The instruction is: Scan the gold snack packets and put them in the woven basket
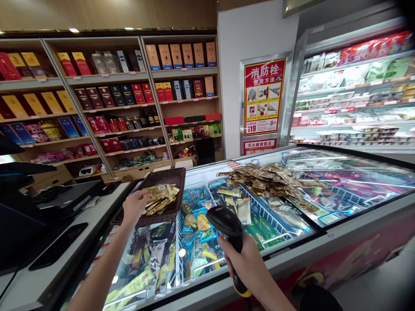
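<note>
Left hand (pixel 133 207) fingers pinch gold sachets (pixel 160 199) in wicker basket (pixel 164 178); right hand (pixel 242 265) fingers wrap barcode scanner (pixel 226 221); basket under left fingers, perched on chest freezer (pixel 327 235) edge, could tip if nudged.

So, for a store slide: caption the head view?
Right hand grips a black barcode scanner over a glass-topped freezer; left hand reaches gold sachets in a woven basket.

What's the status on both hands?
Left hand at gold foil sachets in brown woven basket. Right hand gripping black-and-yellow barcode scanner. More sachets piled on glass-topped chest freezer.
</note>
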Demonstrator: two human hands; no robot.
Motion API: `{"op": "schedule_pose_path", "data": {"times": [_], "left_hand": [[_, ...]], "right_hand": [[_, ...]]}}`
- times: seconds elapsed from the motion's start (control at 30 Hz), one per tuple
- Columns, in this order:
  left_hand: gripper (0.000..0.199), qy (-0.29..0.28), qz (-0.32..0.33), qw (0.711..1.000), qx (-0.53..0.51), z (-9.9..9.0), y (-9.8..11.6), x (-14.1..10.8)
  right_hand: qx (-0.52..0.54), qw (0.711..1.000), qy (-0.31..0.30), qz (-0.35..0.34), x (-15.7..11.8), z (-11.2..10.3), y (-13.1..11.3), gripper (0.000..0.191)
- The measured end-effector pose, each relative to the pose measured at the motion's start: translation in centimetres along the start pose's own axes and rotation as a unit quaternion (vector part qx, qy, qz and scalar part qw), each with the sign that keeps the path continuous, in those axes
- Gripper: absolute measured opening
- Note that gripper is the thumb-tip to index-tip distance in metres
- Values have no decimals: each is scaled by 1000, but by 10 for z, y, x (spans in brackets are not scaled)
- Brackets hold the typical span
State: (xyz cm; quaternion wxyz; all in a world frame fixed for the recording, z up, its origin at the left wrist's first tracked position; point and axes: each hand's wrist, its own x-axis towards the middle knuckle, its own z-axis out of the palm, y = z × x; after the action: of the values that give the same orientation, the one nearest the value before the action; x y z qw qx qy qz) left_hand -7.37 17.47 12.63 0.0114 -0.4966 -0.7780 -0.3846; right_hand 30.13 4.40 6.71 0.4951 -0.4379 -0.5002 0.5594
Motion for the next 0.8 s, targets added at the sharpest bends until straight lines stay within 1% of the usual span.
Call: {"op": "schedule_pose_path", "data": {"times": [0.07, 0.13, 0.2, 0.23, 0.27, 0.3, 0.33, 0.4, 0.43, 0.47, 0.53, 0.6, 0.67, 0.73, 0.8], "left_hand": [[35, -49, -15, 996, 79, 2, -3, 3], [34, -48, 0, 994, 99, 12, -1, -4], [35, -25, 54, 994, 93, 27, 9, -16], [36, -27, 91, 992, 87, 35, 17, -23], [37, -44, 130, 988, 77, 43, 28, -29], [37, -78, 168, 981, 64, 52, 40, -36], [38, -124, 203, 970, 51, 60, 55, -42], [40, -221, 266, 938, 26, 78, 89, -55], [40, -256, 292, 921, 19, 87, 108, -62], [40, -278, 315, 907, 16, 98, 127, -68], [38, -287, 355, 889, 17, 121, 166, -80], [35, -266, 399, 877, 31, 148, 203, -91], [35, -242, 448, 857, 80, 178, 235, -101], [36, -232, 487, 832, 134, 210, 260, -111], [31, -239, 513, 809, 158, 240, 279, -120]], "right_hand": [[-2, 1000, -6, 1, -3, 0, 2, 43], [-16, 1000, -9, 2, -5, -1, 6, 42], [-26, 1000, -10, 3, -5, -3, 12, 41], [-29, 1000, -10, 4, -5, -5, 15, 41], [-31, 999, -10, 4, -5, -7, 17, 41], [-33, 999, -8, 4, -5, -10, 19, 42], [-34, 999, 0, 4, -6, -12, 21, 43], [-35, 999, 26, 5, -6, -20, 25, 46], [-30, 998, 48, 5, -6, -24, 27, 48], [-23, 997, 74, 4, -5, -28, 29, 50], [-10, 992, 129, -5, -4, -39, 32, 51], [3, 984, 179, -21, -2, -50, 33, 52], [28, 976, 214, -26, -1, -61, 32, 53], [61, 968, 242, -15, -1, -71, 32, 54], [85, 960, 266, 2, -3, -79, 32, 55]]}}
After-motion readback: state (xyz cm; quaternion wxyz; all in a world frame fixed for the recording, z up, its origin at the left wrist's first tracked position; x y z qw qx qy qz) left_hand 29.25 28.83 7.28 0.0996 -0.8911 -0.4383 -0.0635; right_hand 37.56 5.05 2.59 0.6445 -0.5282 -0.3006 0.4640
